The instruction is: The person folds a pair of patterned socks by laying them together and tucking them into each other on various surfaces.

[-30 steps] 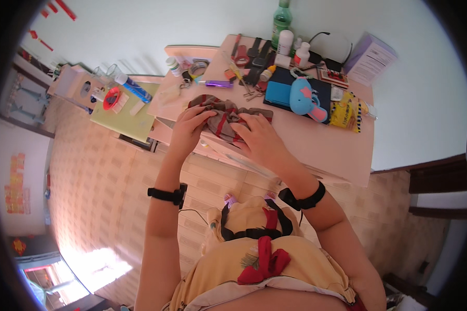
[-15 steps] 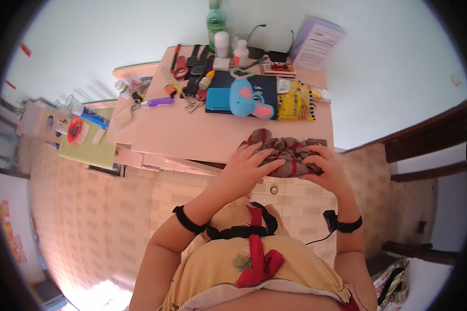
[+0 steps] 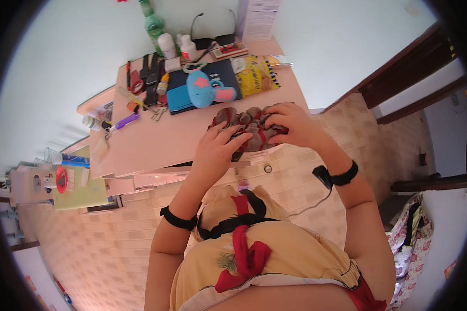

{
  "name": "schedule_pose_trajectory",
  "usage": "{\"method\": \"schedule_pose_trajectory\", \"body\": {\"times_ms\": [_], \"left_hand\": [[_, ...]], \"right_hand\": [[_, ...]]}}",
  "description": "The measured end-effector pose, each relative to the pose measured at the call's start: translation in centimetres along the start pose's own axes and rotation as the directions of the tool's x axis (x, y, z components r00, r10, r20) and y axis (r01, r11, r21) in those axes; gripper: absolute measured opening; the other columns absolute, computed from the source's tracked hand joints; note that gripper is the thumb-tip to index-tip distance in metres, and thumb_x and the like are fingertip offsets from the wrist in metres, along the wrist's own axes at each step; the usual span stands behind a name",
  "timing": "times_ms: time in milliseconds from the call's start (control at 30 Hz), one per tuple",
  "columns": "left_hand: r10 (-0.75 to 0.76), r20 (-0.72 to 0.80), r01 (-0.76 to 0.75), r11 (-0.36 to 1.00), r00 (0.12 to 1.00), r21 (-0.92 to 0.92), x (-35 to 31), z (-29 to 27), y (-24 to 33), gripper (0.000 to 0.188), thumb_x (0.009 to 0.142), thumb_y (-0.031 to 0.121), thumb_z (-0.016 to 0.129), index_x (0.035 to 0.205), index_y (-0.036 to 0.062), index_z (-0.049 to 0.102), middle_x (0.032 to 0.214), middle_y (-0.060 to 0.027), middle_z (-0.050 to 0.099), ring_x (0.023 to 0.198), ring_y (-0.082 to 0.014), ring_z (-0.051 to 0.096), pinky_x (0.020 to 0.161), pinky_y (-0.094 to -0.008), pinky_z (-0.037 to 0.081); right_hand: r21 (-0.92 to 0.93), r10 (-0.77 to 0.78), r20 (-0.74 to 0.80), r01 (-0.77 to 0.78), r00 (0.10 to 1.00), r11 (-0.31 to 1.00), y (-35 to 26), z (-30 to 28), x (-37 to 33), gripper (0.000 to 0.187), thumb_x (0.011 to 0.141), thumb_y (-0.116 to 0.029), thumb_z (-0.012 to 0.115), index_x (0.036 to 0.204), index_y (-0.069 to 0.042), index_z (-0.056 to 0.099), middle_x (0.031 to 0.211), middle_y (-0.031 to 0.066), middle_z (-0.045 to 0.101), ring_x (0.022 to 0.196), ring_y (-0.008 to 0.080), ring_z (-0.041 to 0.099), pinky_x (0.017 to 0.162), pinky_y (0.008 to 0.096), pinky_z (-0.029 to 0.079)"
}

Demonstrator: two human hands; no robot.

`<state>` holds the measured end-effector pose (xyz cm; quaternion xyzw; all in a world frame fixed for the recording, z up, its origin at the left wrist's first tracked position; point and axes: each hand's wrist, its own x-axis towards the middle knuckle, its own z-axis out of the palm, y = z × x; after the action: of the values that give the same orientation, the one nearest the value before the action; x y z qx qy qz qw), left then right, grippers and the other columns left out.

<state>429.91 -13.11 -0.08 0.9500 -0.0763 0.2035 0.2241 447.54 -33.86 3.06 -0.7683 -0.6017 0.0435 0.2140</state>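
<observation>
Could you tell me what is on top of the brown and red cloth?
The left hand and the right hand are on the cloth. They cover parts of its folds, and what is directly under it cannot be seen.

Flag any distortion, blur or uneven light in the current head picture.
Head view: black surrounds the image; head view: beige tiled floor brighter at left than far right; head view: crumpled brown cloth with red stripes slightly soft under the bare left hand and bare right hand, stripes readable.
</observation>
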Motion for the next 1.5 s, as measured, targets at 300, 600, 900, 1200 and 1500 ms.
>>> {"method": "schedule_pose_trajectory", "body": {"times_ms": [300, 600, 900, 1200, 1500], "left_hand": [[-0.131, -0.046, 0.133, 0.991, 0.990, 0.030, -8.6, -8.5, -6.8, 0.048, 0.078, -0.005, 0.060, 0.118, 0.0191, 0.067, 0.124, -0.0080, 0.062, 0.121, -0.0367, 0.052, 0.100, -0.0455, 0.044], [-0.254, -0.151, 0.267, 0.961, 0.955, 0.073, -12.5, -10.6, -8.9, 0.039, 0.081, 0.003, 0.063, 0.118, 0.0168, 0.067, 0.124, -0.0111, 0.061, 0.124, -0.0375, 0.049, 0.104, -0.0463, 0.040], [-0.184, -0.071, 0.192, 0.972, 0.980, 0.132, -9.6, -8.2, -5.8, 0.040, 0.083, 0.019, 0.070, 0.122, 0.0149, 0.063, 0.128, -0.0116, 0.058, 0.123, -0.0384, 0.048, 0.103, -0.0497, 0.038], [0.136, 0.030, -0.136, 0.991, 0.990, -0.005, -1.4, 0.3, -0.2, 0.051, 0.082, 0.013, 0.063, 0.132, 0.0205, 0.057, 0.131, -0.0089, 0.057, 0.122, -0.0357, 0.053, 0.103, -0.0485, 0.041], [0.325, -0.112, -0.322, 0.946, 0.939, 0.040, 2.9, 6.6, 2.4, 0.034, 0.081, 0.019, 0.062, 0.114, 0.0266, 0.062, 0.123, -0.0049, 0.057, 0.118, -0.0321, 0.053, 0.098, -0.0508, 0.043]], "right_hand": [[0.092, -0.108, -0.250, 0.134, 0.962, 0.987, -8.7, 9.7, 8.1, 0.050, 0.072, -0.040, 0.080, 0.113, -0.015, 0.066, 0.132, 0.0103, 0.056, 0.125, 0.0353, 0.046, 0.104, 0.0477, 0.037], [0.121, -0.164, -0.230, 0.195, 0.959, 0.973, -12.1, 13.1, 12.0, 0.042, 0.077, -0.039, 0.077, 0.111, -0.016, 0.068, 0.128, 0.0104, 0.059, 0.122, 0.0305, 0.052, 0.107, 0.0536, 0.035], [0.119, -0.217, -0.254, 0.254, 0.942, 0.960, -10.2, 10.6, 7.9, 0.036, 0.078, -0.030, 0.077, 0.106, -0.009, 0.068, 0.127, 0.0119, 0.060, 0.114, 0.0311, 0.057, 0.099, 0.0479, 0.043], [0.063, -0.006, -0.276, 0.024, 0.961, 0.998, -2.5, 2.7, -3.4, 0.045, 0.069, -0.010, 0.078, 0.113, -0.011, 0.068, 0.132, 0.0111, 0.057, 0.115, 0.0337, 0.056, 0.098, 0.0441, 0.045], [-0.185, 0.094, -0.416, -0.185, 0.905, 0.965, 0.9, 4.0, -9.2, 0.054, 0.063, 0.005, 0.071, 0.114, -0.012, 0.067, 0.134, 0.0100, 0.056, 0.125, 0.0338, 0.051, 0.108, 0.0523, 0.036]]}}
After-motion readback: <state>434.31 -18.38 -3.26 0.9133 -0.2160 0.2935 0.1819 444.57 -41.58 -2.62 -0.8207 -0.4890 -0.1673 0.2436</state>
